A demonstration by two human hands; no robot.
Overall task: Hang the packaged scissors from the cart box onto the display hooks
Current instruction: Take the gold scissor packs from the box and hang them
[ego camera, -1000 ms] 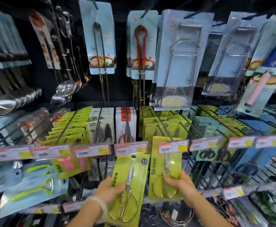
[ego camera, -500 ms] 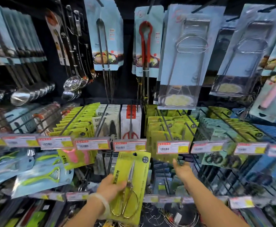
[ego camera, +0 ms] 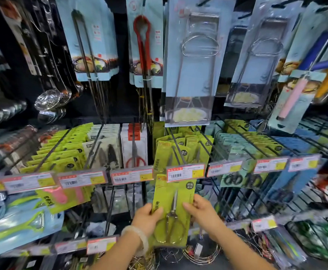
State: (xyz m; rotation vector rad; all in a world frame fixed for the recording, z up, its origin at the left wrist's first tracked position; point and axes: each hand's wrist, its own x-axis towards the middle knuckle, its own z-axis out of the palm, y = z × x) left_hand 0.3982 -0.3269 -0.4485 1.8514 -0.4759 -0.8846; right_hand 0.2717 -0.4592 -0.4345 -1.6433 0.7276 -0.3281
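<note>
A wall of hanging kitchenware filled the view: tall blue-carded tongs (ego camera: 90, 45) and a red-handled pair (ego camera: 142, 47) up top, steel ladles (ego camera: 50, 100) dangling at the left, and below them row after row of green scissor packs (ego camera: 180, 151) strung on long black display hooks (ego camera: 175, 147). Along the front of those hooks ran a line of price tags (ego camera: 185, 172), red and yellow on white. And there, just under the middle tag, was the packaged scissors (ego camera: 174, 209), a green card held upright, its top edge tucked right up behind that tag, whether on the hook I could not tell. The left hand (ego camera: 146, 218), pale bangle (ego camera: 136, 237) at the wrist, pinched the card's left edge, thumb across the front. The right hand (ego camera: 202, 210) gripped the right edge, fingers curled round it.
</note>
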